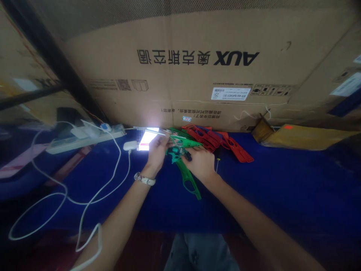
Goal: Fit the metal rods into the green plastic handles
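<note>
My left hand (158, 149), a white-banded watch (144, 180) on its wrist, is closed with its fingers pinched at a thin metal rod (152, 131) that points left over a bright phone (146, 140). My right hand (200, 162) is curled at a green plastic casing (186, 141), its thumb near a small dark part (186, 155). Teal small parts (173, 155) sit between the hands. Below them lies a green handle half (184, 175) with a loop opening, like a long lighter's shell. What exactly the right fingers grip is partly hidden.
Red handle shells (211, 139) are piled behind my right hand. A yellow-topped screwdriver-like tool (218, 163) stands beside it. White cables (93, 199) and a power strip (84, 137) lie left. A large cardboard box (186, 75) backs the blue table (267, 188); a yellow package (304, 137) lies right.
</note>
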Motion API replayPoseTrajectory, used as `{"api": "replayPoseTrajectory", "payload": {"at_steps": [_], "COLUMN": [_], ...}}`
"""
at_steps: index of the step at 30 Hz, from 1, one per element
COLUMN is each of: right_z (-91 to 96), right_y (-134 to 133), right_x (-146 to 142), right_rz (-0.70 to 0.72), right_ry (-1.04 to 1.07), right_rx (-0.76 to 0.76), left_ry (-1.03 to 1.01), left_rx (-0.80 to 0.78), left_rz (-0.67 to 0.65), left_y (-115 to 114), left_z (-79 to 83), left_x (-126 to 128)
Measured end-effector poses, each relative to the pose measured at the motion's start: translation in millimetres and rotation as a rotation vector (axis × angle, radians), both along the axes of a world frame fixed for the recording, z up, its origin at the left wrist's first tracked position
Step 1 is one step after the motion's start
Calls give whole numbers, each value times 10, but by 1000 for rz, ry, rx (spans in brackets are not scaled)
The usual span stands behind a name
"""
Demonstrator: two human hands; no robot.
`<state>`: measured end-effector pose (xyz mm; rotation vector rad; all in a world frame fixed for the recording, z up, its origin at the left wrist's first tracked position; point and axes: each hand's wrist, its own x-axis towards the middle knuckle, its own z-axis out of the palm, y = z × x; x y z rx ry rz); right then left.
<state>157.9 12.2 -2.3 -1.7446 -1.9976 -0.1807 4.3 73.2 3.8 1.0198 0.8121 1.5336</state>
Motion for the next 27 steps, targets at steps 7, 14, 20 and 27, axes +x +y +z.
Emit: {"api": "replayPoseTrajectory", "payload": {"at_steps": [7, 14, 20, 27], "right_z": [5, 57, 81, 100], "right_y": [2, -20, 12, 22], "right_x": [35, 218, 333, 368], "right_rz": [50, 33, 52, 84], "right_ry": [105, 191, 253, 301], "right_rx": [69, 167, 99, 93], "left_ry": [3, 54, 64, 67], "left_rx": [8, 19, 9, 12], "left_rz": [16, -17, -34, -30], "left_y": [-7, -16, -12, 2], "left_z": [26, 36, 55, 56], "left_x": [-8, -40, -79, -106]}}
